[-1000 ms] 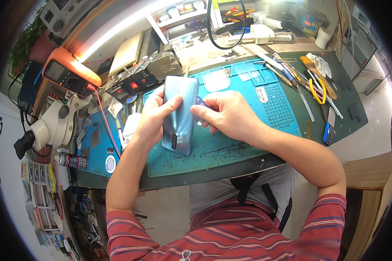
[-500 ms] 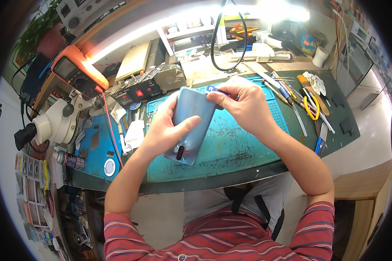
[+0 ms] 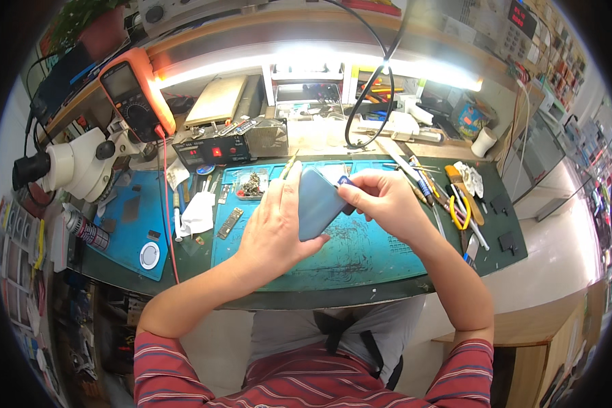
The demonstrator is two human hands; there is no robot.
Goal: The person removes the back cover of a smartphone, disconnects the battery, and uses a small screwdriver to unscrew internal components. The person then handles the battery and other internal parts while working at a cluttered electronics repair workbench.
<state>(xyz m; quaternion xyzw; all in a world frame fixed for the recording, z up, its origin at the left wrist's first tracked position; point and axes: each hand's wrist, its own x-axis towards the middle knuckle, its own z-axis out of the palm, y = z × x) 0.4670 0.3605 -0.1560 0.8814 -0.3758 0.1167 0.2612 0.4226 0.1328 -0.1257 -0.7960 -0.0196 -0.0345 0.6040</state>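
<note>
A blue smartphone [image 3: 319, 204] is held up over the teal work mat [image 3: 333, 262], tilted, with its glossy back partly showing. My left hand [image 3: 273, 221] is closed round its left side, the thumb along the lower edge, and covers much of the phone. Between thumb and fingers, my right hand [image 3: 387, 198] pinches a small flat dark-blue pry pick [image 3: 345, 181] at the phone's upper right edge. Whether the pick's tip sits inside the seam is too small to tell. Behind my left hand, a clear box of small metal parts [image 3: 252, 183] lies on the mat.
On the left stand a microscope [image 3: 71, 163], an orange multimeter [image 3: 137, 95] and a black power unit [image 3: 214, 151]. To the right lie yellow-handled pliers [image 3: 461, 212], a brush [image 3: 464, 194] and several tools. A black cable [image 3: 352, 122] hangs at the back.
The phone has turned and tilted, its camera lump now out of sight. My left hand has shifted to show its back. The pick stays against the phone's edge, and the whole view has shifted.
</note>
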